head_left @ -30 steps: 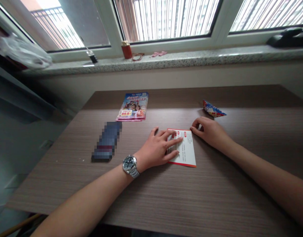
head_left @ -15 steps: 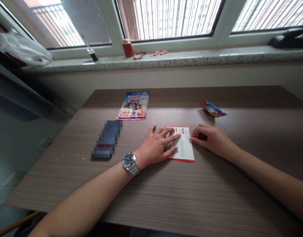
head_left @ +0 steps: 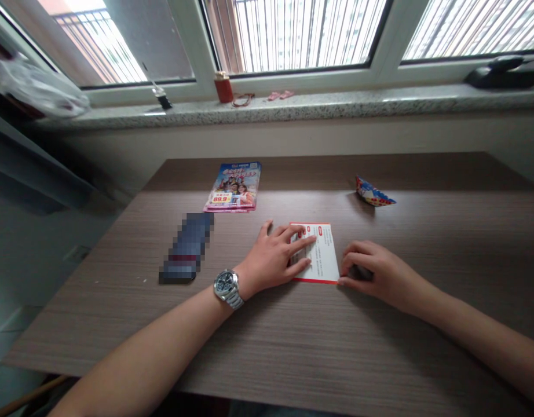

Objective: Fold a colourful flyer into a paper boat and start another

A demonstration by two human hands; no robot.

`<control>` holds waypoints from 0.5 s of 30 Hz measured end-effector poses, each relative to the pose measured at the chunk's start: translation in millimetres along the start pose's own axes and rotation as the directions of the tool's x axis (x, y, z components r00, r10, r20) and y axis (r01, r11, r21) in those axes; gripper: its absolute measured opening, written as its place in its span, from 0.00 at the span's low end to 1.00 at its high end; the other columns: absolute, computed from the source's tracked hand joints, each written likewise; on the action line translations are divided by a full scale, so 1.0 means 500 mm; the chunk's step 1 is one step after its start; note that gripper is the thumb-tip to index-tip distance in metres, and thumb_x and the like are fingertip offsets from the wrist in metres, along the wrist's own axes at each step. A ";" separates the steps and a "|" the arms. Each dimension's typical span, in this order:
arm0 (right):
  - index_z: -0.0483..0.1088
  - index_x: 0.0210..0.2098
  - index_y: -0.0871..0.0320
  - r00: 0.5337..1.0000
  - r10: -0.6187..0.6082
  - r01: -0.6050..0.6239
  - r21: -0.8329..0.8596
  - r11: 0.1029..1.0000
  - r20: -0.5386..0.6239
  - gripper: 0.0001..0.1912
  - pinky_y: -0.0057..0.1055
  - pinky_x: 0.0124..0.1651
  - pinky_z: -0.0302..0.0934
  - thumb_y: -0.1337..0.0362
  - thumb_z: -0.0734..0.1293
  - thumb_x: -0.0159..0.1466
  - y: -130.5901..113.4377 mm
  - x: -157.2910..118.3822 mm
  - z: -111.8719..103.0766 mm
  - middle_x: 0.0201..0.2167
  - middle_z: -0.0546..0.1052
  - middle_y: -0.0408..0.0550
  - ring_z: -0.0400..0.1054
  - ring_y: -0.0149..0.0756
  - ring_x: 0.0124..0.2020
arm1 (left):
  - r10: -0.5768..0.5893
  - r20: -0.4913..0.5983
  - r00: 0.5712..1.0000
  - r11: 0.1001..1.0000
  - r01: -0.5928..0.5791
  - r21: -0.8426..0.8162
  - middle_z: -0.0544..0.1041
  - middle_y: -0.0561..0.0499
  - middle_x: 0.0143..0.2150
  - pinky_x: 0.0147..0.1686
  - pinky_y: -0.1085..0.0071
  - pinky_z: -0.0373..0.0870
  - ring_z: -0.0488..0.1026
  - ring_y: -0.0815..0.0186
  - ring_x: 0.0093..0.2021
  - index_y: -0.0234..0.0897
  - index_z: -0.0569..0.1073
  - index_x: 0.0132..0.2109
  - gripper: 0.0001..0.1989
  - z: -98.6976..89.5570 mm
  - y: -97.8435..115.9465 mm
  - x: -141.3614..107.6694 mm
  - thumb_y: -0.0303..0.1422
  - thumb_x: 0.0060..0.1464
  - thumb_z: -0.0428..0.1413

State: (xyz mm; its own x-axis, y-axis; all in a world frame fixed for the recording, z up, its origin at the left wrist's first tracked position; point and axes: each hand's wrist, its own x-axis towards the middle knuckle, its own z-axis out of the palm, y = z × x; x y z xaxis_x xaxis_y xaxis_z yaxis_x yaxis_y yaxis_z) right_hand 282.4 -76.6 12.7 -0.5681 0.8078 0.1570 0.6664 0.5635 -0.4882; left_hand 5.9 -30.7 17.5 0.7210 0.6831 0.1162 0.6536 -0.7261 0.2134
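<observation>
My left hand [head_left: 278, 255] lies flat with its fingers spread across a white printed flyer [head_left: 325, 255] with orange-red edges and red labels. The palm and fingers cover the flyer's left part. A silver watch [head_left: 226, 288] is on that wrist. My right hand [head_left: 369, 269] is curled at the flyer's right edge, thumb and index fingertips close together by the lower right corner. Behind that hand stands a small folded paper piece [head_left: 373, 194], blue, red and yellow.
A stack of colourful flyers [head_left: 236, 186] lies at the back left of the wooden table [head_left: 258, 341], with a pixelated dark phone-like object [head_left: 186, 248] in front. On the granite sill [head_left: 319, 105] are a red container [head_left: 224, 88], pink bits and a plastic bag [head_left: 41, 87].
My right hand has slid towards me along the flyer's right edge, from about its middle to the lower corner. My left hand stays in place on the flyer.
</observation>
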 end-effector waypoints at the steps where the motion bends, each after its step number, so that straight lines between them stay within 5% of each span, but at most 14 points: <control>1: 0.73 0.33 0.54 1.000 0.003 -0.003 -0.001 1.000 0.003 0.04 0.37 0.41 0.62 0.62 0.71 0.64 0.000 -0.001 0.000 0.37 0.75 0.50 0.68 0.42 0.38 | 0.001 -0.001 1.000 1.000 -0.001 0.000 0.63 0.48 0.69 0.70 0.41 0.42 0.62 0.55 0.67 0.55 0.62 0.68 0.24 0.000 0.000 0.000 0.48 0.68 0.48; 8: 0.74 0.37 0.54 0.999 0.024 -0.025 0.038 0.999 0.030 0.04 0.37 0.43 0.66 0.61 0.70 0.65 -0.004 0.003 -0.018 0.39 0.75 0.50 0.71 0.41 0.40 | -0.001 -0.002 1.000 1.000 0.001 -0.001 0.63 0.48 0.69 0.70 0.41 0.40 0.62 0.55 0.67 0.54 0.62 0.68 0.24 -0.002 0.002 -0.001 0.48 0.68 0.48; 15: 0.73 0.52 0.51 0.992 -0.037 0.038 0.009 0.999 -0.119 0.15 0.42 0.52 0.70 0.61 0.69 0.66 -0.006 0.024 -0.020 0.51 0.78 0.54 0.74 0.46 0.50 | 0.001 -0.034 0.999 1.000 -0.002 -0.016 0.65 0.47 0.67 0.70 0.39 0.40 0.63 0.54 0.66 0.53 0.63 0.68 0.24 -0.003 0.002 -0.001 0.46 0.68 0.49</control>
State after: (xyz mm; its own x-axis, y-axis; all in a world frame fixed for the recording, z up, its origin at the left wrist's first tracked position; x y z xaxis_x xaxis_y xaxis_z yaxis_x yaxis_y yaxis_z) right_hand 278.4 -67.0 24.9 -0.5305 0.8015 0.2761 0.6397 0.5922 -0.4900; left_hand 6.1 -31.5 19.0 0.7133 0.6847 0.1498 0.6488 -0.7258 0.2285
